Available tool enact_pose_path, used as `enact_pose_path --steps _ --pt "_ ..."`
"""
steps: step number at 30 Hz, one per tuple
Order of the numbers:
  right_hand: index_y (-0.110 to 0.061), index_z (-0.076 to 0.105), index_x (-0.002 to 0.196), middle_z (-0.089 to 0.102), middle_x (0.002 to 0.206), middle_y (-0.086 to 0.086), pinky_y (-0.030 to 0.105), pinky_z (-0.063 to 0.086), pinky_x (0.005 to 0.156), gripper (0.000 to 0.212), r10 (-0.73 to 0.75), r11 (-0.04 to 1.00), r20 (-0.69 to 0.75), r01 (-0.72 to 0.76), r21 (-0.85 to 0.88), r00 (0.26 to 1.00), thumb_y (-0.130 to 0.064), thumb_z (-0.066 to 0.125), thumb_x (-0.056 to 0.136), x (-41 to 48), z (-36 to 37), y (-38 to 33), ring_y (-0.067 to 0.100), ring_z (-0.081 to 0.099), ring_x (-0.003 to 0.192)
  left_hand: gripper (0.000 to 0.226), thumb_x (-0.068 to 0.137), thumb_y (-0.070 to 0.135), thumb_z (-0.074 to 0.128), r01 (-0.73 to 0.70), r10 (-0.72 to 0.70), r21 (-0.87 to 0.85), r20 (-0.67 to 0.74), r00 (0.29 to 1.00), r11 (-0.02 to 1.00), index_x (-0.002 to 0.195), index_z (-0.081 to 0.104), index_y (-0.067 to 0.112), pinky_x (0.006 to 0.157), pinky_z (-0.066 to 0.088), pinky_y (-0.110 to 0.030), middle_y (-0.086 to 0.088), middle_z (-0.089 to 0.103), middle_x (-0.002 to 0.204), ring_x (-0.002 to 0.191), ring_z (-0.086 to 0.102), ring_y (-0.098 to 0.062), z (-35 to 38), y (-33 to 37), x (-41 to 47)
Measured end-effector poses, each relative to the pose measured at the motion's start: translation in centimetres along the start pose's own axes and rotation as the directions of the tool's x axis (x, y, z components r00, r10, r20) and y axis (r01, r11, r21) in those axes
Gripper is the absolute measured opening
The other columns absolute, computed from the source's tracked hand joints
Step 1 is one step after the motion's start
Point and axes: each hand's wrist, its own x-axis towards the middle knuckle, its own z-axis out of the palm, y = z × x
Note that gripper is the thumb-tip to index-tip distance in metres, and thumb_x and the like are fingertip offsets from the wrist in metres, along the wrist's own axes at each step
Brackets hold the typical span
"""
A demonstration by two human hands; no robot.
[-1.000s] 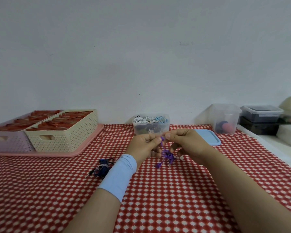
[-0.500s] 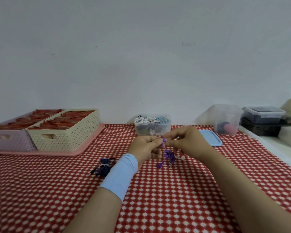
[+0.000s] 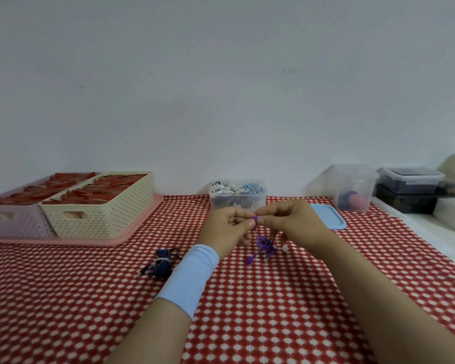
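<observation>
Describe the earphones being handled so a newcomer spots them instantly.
On the red checked tablecloth, look mid-table where the left hand and right hand meet. The purple earphones dangle from their pinch; the dark blue bundle further left lies untouched.

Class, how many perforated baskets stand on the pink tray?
2: the cream basket at the right of the tray, the lilac basket left of it. None appears hidden.

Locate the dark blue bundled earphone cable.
In the head view, the dark blue bundled earphone cable lies on the red checked tablecloth, just left of the light blue wristband, before the cream basket.
</observation>
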Motion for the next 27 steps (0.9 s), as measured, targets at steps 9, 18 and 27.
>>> enact_pose_path --steps 9,18,27 --pt "-0.017 0.079 0.092 0.075 0.084 0.015 0.029 0.046 0.052 0.011 0.099 0.978 0.009 -0.099 0.184 0.995 -0.009 0.078 0.084 0.01 0.24 -0.15 0.016 0.063 0.057 0.016 0.086 0.004 0.072 -0.098 0.1 0.088 -0.025 0.995 0.991 0.095 0.074 0.017 0.061 0.059 -0.024 -0.004 0.072 0.081 0.061 0.068 -0.01 -0.25 0.04 -0.17" --pt "-0.014 0.075 0.11 0.076 0.098 0.006 0.027 0.046 0.051 0.019 0.194 0.92 0.111 -0.22 0.324 0.975 -0.021 0.066 0.095 0.1 0.02 -0.27 0.016 0.062 0.062 0.019 0.089 0.007 0.07 -0.126 0.13 0.093 -0.039 0.991 0.988 0.098 0.075 0.023 0.063 0.06 -0.026 0.004 0.074 0.08 0.063 0.069 -0.011 -0.25 0.1 -0.18" --pt "-0.015 0.078 0.101 0.074 0.089 0.004 0.022 0.044 0.048 0.029 0.227 0.874 0.192 -0.286 0.393 0.955 -0.021 0.076 0.073 -0.01 -0.51 -0.14 0.011 0.061 0.061 0.018 0.092 0.001 0.063 -0.076 0.079 -0.065 0.04 0.996 0.995 0.099 0.074 0.013 0.059 0.059 -0.026 0.002 0.071 0.074 0.063 0.067 -0.013 -0.24 0.53 -0.22"
